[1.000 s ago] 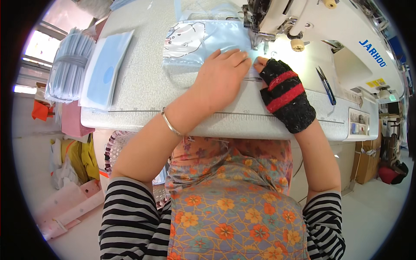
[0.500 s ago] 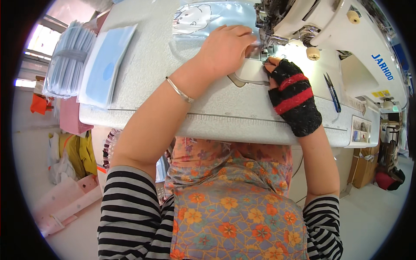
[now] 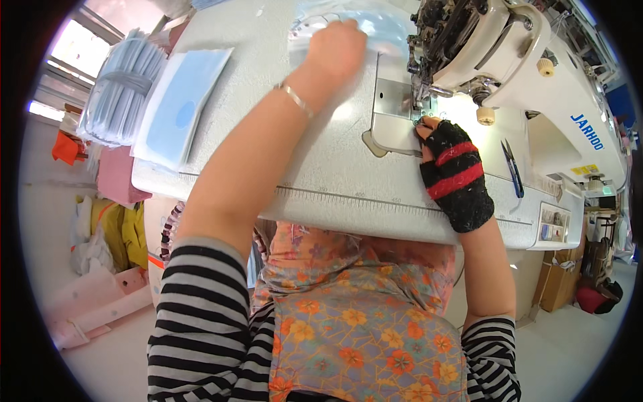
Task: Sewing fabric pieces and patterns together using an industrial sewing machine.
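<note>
My left hand (image 3: 338,50), with a silvery bangle on its wrist, reaches to the far side of the table. It is over a shiny light blue piece with a printed drawing (image 3: 385,30), and motion smears its fingers. Beside the presser foot of the white sewing machine (image 3: 516,57) is my right hand (image 3: 459,171), in a black fingerless glove with red stripes. Its fingertips are pinched together at the edge of the metal plate (image 3: 395,130); whatever they hold is too small to make out.
Dark thread snips (image 3: 512,167) lie right of my gloved hand. At the left are a flat blue and white piece (image 3: 184,100) and a banded bundle of similar pieces (image 3: 124,87). A small compartment tray (image 3: 554,223) is set at the table's right front edge (image 3: 429,231).
My left hand has moved away from the presser foot, farther back and left, and the blue piece has shifted off the metal plate. My right hand stays by the presser foot. The view has tilted slightly.
</note>
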A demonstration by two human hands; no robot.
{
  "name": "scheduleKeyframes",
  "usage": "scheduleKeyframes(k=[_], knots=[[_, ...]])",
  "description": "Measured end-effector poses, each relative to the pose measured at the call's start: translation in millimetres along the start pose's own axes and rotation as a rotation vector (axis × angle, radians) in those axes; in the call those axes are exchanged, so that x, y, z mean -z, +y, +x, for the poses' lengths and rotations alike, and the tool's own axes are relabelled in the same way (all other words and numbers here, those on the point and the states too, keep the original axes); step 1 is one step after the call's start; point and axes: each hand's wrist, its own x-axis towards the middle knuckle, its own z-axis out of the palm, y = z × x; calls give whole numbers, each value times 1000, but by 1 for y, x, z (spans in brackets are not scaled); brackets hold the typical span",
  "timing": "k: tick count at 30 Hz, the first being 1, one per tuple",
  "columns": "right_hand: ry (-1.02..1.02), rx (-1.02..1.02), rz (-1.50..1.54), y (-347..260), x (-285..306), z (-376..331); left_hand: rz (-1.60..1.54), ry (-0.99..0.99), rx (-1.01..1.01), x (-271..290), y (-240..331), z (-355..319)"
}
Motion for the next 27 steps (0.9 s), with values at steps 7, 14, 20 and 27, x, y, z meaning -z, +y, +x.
scheduleKeyframes(k=[7, 14, 20, 27], knots=[[-17, -54, 44, 10, 3, -4, -288, -29, -53, -65, -18, 147], [-42, -64, 72, 2, 13, -1, 149, 73, -302, -48, -8, 270], [1, 26, 109, -8, 3, 5, -41, 483, -100, -7, -96, 217], [24, 7, 64, 0, 0, 1, -155, 65, -192, 57, -29, 19]])
